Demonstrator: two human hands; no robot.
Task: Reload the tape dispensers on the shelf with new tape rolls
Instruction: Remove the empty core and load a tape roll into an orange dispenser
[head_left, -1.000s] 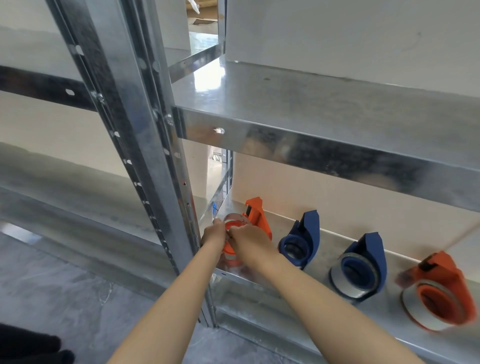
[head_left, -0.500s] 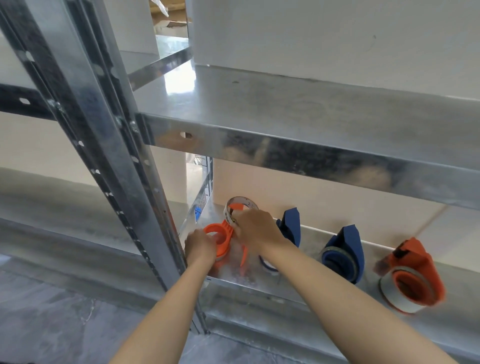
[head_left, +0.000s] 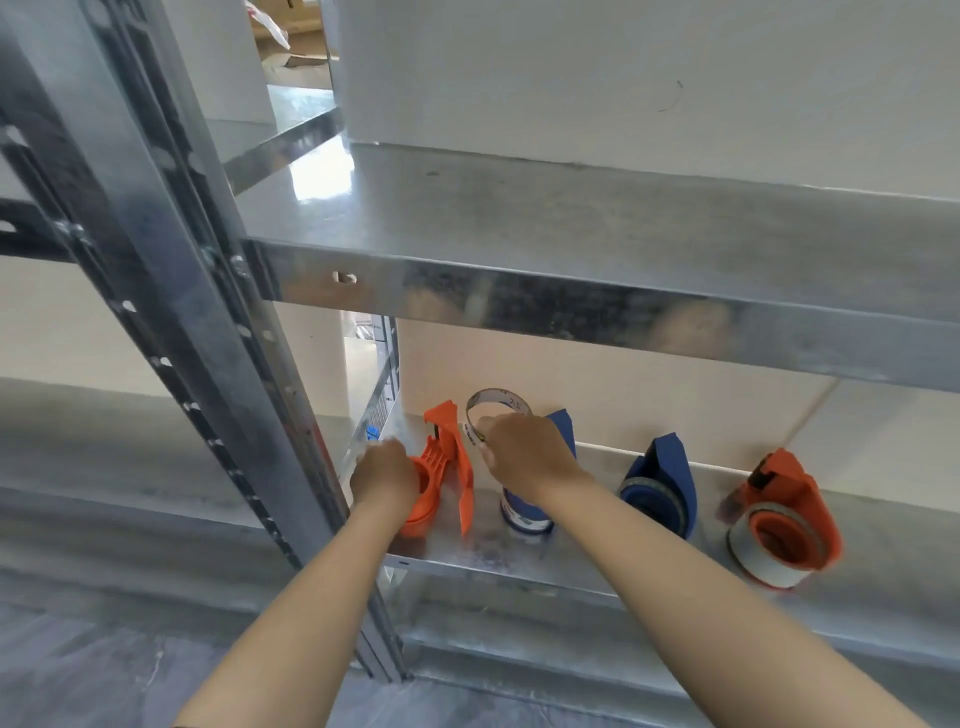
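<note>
On the lower metal shelf (head_left: 597, 571) several tape dispensers stand in a row. My left hand (head_left: 385, 478) grips the leftmost orange dispenser (head_left: 441, 467), whose hub carries no roll. My right hand (head_left: 524, 454) pinches a thin, nearly spent tape ring (head_left: 496, 402) and holds it lifted just right of that dispenser. Behind my right hand is a blue dispenser (head_left: 524, 514), partly hidden. Further right stand a second blue dispenser (head_left: 660, 488) and an orange dispenser (head_left: 784, 519), both with rolls on them.
A bare upper shelf (head_left: 571, 249) overhangs the row, leaving little headroom. A slotted steel upright (head_left: 171, 291) stands close on the left of my left arm. Wall backs the shelf; grey floor (head_left: 104, 675) lies below.
My right hand pulled the thin tape ring off the orange dispenser and lifted it to the right. My left hand slid down onto the dispenser's hub and holds it.
</note>
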